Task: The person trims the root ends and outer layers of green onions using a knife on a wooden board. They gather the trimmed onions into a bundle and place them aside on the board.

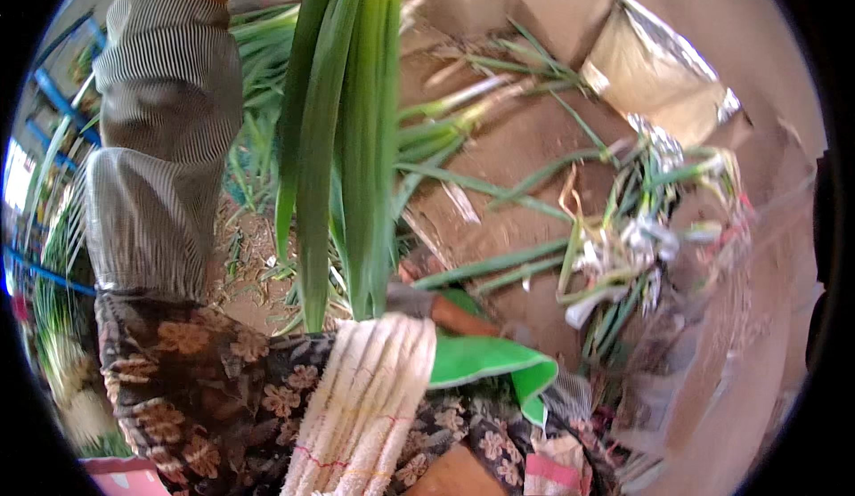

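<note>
My raised left forearm, in a striped sleeve (pixel 160 95), runs up the left side; the hand itself is beyond the top edge. Just right of it a bunch of long green onion leaves (pixel 354 135) hangs down before me. What holds the bunch is out of view. My right hand cannot be made out; a bit of striped sleeve (pixel 568 392) shows beside a green cloth (pixel 481 359). More green onions (pixel 434 132) with pale stems lie on the brown ground sheet (pixel 507 182). A strip of bare skin (pixel 461 316) shows behind the leaves, too hidden to identify.
A tangled heap of trimmed onion leaves and scraps (pixel 634 235) lies to the right. Beyond it is a foil-lined piece of packaging (pixel 654 75). Bundled green onions (pixel 63 336) and blue bars (pixel 60 102) are at left. A pale towel (pixel 364 402) hangs over my flowered garment (pixel 220 389).
</note>
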`<state>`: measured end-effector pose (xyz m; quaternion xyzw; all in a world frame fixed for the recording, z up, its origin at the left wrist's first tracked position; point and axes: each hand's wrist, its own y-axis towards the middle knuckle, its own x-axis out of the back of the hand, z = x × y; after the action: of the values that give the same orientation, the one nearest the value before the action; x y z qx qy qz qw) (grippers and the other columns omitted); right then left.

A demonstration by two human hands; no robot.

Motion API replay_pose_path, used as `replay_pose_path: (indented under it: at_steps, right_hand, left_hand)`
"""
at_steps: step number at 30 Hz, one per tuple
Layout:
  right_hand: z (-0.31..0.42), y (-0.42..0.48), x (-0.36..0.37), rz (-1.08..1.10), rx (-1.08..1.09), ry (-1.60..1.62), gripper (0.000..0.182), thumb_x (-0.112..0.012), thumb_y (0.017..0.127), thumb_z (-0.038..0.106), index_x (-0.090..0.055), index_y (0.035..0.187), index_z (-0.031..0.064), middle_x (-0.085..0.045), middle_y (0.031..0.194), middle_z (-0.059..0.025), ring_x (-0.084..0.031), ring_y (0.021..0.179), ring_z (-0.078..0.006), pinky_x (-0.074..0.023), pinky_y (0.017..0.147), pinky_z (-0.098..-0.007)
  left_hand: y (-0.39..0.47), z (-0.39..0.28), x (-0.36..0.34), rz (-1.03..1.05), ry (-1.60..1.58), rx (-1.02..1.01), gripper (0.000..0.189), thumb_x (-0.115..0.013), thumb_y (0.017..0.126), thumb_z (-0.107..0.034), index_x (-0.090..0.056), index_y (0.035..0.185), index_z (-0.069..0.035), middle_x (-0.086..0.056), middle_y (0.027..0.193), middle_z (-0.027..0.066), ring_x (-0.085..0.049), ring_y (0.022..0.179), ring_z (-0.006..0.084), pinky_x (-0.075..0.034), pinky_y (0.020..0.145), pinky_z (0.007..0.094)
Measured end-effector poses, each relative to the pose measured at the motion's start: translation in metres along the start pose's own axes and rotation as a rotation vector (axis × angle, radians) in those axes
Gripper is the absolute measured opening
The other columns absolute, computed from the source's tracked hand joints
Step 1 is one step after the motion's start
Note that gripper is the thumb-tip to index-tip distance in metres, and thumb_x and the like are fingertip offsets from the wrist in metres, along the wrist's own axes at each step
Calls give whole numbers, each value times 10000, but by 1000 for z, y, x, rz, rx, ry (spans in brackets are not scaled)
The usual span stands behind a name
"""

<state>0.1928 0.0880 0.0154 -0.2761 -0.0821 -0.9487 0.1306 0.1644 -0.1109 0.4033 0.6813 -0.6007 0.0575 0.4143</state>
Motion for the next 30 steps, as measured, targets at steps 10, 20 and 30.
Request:
replay_pose_path:
  at_steps: [10, 20, 30]
  right_hand:
    - [0, -2, 201, -1218, -49, 249, 656, -720, 809, 229, -417, 1350, 16, -491, 1321, -213, -487, 1221, -306, -395, 1008, -379]
    - [-44, -3, 236, -1285, -13, 119, 1068, -843, 645, 172, -169, 1453, -13, -274, 1470, -216, -309, 1335, -309, -279, 1099, -383]
    - [-158, -191, 307, -1274, -911, -623, 272, -624, 807, 254, -712, 990, 74, -685, 822, -182, -669, 755, -340, -523, 670, -419]
  left_hand:
    - [-55, -23, 26, 259, -52, 275, 861, -694, 597, -92, -378, 1396, -147, -415, 1381, 106, -402, 1256, 236, -309, 1037, 366]
    - [-129, 50, -24, 458, 25, 685, 464, -792, 633, -199, -661, 1044, -28, -679, 968, 80, -642, 774, 122, -518, 697, 299]
    - [-187, 44, -50, 509, 38, 896, 483, -824, 608, -361, -688, 867, 23, -684, 743, 103, -617, 662, 133, -495, 620, 321]
